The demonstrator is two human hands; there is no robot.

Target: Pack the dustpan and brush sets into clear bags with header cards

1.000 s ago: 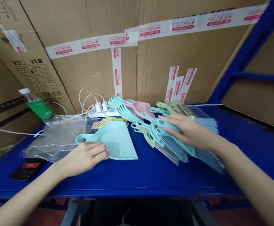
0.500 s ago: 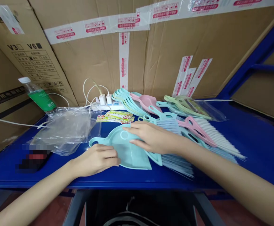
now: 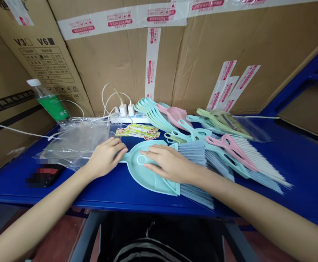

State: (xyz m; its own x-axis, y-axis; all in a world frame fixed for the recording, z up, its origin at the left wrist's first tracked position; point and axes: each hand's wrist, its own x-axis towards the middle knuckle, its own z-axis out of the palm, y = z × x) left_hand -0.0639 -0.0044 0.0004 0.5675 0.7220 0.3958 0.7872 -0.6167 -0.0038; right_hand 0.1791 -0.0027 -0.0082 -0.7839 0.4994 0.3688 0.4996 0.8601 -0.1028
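Head view: left hand [image 3: 106, 157] and right hand [image 3: 170, 163] lie open on a dustpan [image 3: 150, 178], blue workbench [image 3: 66, 191] beneath, cardboard [image 3: 115, 72] behind.

The camera is worn on the person's head, facing forward and down from close above the near edge of the blue tabletop [image 3: 298, 178]. The left hand [image 3: 106, 158] and right hand [image 3: 170, 163] enter from the lower corners, while cardboard cartons [image 3: 270, 54] fill the upper background.

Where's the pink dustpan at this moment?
In the head view, the pink dustpan lies at the back of the blue table, just right of the stacked pale blue dustpans.
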